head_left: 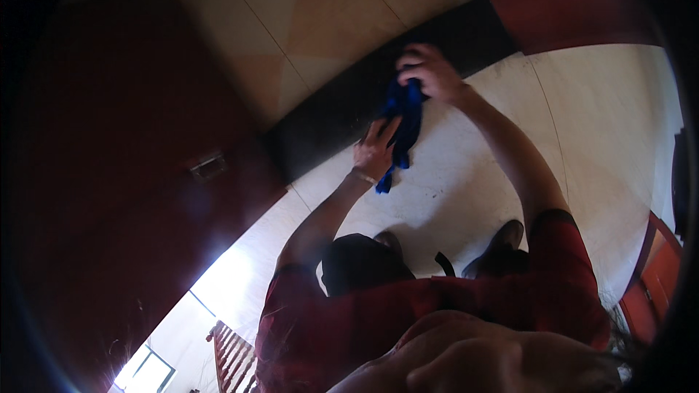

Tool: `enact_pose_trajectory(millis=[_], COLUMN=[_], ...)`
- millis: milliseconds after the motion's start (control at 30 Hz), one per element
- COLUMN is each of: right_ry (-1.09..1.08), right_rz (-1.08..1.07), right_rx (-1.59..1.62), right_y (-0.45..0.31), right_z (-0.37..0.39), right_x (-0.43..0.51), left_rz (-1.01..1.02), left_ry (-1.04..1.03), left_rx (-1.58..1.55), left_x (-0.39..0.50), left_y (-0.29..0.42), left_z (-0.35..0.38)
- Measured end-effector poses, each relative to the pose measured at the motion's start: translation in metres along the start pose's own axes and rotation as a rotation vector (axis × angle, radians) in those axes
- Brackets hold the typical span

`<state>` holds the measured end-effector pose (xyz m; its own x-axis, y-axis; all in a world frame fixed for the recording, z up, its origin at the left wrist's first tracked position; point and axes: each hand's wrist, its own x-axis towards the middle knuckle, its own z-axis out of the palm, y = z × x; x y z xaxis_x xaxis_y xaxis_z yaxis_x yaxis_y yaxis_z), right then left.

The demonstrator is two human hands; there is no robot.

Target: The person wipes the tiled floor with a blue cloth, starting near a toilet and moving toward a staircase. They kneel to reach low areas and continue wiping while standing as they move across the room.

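Note:
A crumpled blue cloth (407, 114) hangs in loose folds between my two hands, its lower ends trailing towards me. At its upper end my right hand (431, 73) is closed on the fabric with curled fingers, slightly blurred. Lower down, my left hand (375, 153) holds the cloth's near side; two of its fingers stretch along the folds and its thumb is hidden. A thin band (363, 176) circles the left wrist. Beneath the cloth runs a dark strip (327, 125) in the floor, bordering pale flooring (453, 174).
A dark red door-like panel (109, 120) with a metal fitting (208, 167) fills the left side. Another red panel (573, 5) stands at upper right. My shoes (505, 236) are on the pale floor. A wooden railing (232, 352) and a bright window (147, 371) appear at lower left.

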<state>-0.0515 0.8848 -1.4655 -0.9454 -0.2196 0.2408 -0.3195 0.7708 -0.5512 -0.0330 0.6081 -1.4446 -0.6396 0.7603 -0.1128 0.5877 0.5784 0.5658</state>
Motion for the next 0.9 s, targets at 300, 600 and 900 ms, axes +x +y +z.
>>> enact_pose_trajectory(millis=[300, 600, 900], right_ry=[0.253, 0.157, 0.464], right_rz=[0.577, 0.44, 0.996], right_rx=[-0.178, -0.158, -0.548], right_y=[-0.004, -0.056, 0.043], right_z=[-0.055, -0.02, -0.105], right_x=[-0.178, -0.259, -0.406], left_rz=[0.434, 0.736, 0.762], left_ry=[-0.27, -0.475, -0.342], left_rx=[0.044, 0.154, 0.172], left_x=[0.125, 0.038, 0.182], left_y=[0.039, 0.053, 0.237], left_z=[0.015, 0.054, 0.172])
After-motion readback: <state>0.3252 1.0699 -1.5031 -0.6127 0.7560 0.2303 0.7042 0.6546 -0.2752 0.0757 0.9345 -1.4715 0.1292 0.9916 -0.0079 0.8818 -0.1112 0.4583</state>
